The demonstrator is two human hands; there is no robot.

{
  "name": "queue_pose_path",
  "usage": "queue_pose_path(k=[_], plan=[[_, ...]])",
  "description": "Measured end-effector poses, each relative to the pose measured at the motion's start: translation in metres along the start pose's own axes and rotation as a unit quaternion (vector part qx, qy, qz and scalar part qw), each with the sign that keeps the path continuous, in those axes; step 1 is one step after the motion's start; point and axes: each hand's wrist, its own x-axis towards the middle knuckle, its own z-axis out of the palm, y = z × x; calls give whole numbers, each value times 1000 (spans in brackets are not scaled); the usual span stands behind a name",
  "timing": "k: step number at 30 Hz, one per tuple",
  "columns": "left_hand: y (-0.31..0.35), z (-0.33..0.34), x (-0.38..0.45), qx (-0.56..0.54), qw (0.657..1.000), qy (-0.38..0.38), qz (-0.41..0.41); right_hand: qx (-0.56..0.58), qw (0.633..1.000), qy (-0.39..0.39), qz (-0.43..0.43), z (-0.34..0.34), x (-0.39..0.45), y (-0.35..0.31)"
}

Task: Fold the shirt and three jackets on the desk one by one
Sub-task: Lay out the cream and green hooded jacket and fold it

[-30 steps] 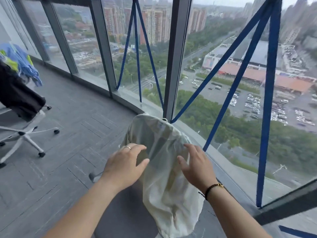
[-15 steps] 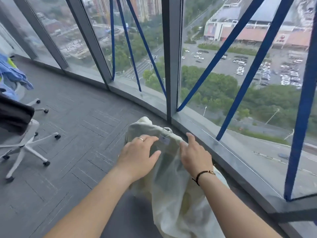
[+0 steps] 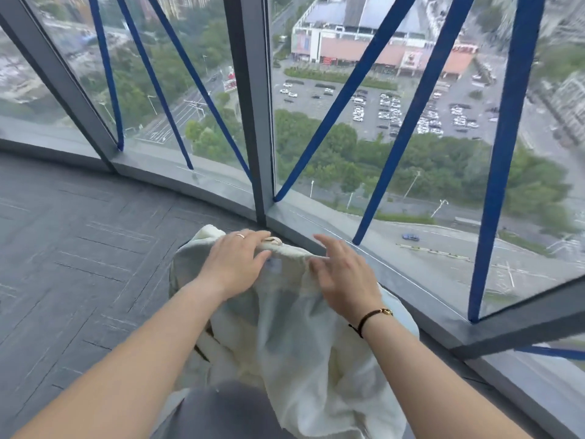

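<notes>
Both hands are lying on a cream jacket: left hand curling over its top edge, right hand resting flat, fingers straight.

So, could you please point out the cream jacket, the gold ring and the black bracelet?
Cream fabric jacket [image 3: 294,337]: head view, draped middle.
Thin gold ring [image 3: 240,236]: head view, band.
Black cord bracelet [image 3: 367,318]: head view, cord.
</notes>
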Motion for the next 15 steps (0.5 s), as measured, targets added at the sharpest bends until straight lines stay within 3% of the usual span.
queue_pose_path(k=[7, 11, 15], plan=[[-30, -10, -14, -153, 983, 70, 80, -90, 989, 65, -97, 21, -26, -24], [-29, -8, -45, -115, 984, 42, 129, -120, 983, 53, -128, 18, -64, -34], [-20, 3, -67, -58, 980, 16, 187, -128, 987, 2, -92, 7, -94, -27]])
